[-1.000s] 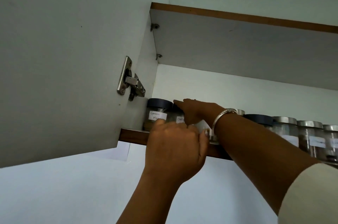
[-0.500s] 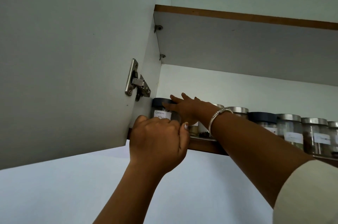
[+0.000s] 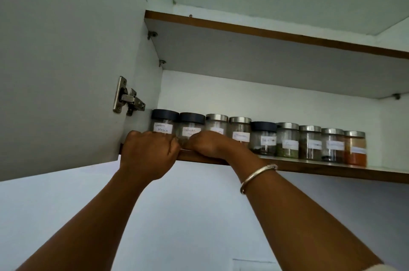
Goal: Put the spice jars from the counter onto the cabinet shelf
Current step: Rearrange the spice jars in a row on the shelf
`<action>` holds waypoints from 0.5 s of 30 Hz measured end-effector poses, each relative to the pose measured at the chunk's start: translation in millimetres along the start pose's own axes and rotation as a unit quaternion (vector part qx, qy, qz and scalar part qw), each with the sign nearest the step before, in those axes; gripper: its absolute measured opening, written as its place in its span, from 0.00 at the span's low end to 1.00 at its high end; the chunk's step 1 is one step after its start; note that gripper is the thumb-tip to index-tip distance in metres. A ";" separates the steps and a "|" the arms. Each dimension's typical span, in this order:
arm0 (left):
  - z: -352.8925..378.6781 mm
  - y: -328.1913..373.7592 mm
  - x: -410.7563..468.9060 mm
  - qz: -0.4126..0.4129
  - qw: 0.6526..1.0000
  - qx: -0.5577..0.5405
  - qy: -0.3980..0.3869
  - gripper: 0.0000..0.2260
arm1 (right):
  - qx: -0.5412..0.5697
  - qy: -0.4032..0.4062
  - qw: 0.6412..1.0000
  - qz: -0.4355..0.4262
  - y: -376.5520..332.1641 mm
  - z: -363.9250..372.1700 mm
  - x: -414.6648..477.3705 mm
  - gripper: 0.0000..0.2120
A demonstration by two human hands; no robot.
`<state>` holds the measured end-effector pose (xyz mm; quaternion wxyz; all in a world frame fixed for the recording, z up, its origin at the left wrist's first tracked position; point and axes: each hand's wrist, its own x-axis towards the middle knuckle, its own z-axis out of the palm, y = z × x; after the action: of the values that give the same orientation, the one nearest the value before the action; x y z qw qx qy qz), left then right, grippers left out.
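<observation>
Nine jars [image 3: 263, 138] stand in one close row along the front of the shelf [image 3: 332, 168], lids touching or nearly so, from the dark-lidded one [image 3: 164, 124] hard against the cabinet's left wall to the orange one [image 3: 355, 148] at the right. My left hand [image 3: 148, 155] is curled in front of that first jar and my right hand [image 3: 208, 144] in front of the second and third, both resting at the shelf's front edge; my fingers are bent over out of my sight, so I cannot tell whether they grip a jar or only press on the edge. The row sits near the lip, and I judge that the danger: if I draw my hands back carelessly, a knuckle or my bangle [image 3: 257, 176] could catch a jar and drag it off the front. A sideways nudge could also knock the neighbours together and tip one. The open door [image 3: 66, 67] and its hinge [image 3: 127, 99] are just beside my left hand, so a quick pull could scrape there.
</observation>
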<state>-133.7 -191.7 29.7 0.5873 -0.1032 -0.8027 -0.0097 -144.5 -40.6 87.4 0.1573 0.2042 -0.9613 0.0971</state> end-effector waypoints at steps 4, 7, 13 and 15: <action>-4.4 2.0 1.9 -0.020 0.997 -0.017 -0.078 0.20 | -0.067 0.042 0.997 0.025 -0.8 8.0 -24.3 0.32; -12.4 11.2 2.4 -0.047 0.990 0.006 -0.131 0.17 | -0.126 0.141 0.982 0.025 0.8 19.0 -42.5 0.30; -31.1 26.6 -6.1 -0.048 0.990 0.025 -0.131 0.15 | -0.177 0.198 0.963 0.035 3.5 31.9 -67.9 0.28; -37.0 27.7 -11.0 -0.048 0.990 0.001 -0.135 0.13 | -0.172 0.200 0.964 0.029 6.0 35.3 -79.2 0.29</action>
<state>-90.9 -171.3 27.8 0.4729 -0.0642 -0.8785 -0.0229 -87.6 -15.3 26.6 0.3761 0.1222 -0.9181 -0.0268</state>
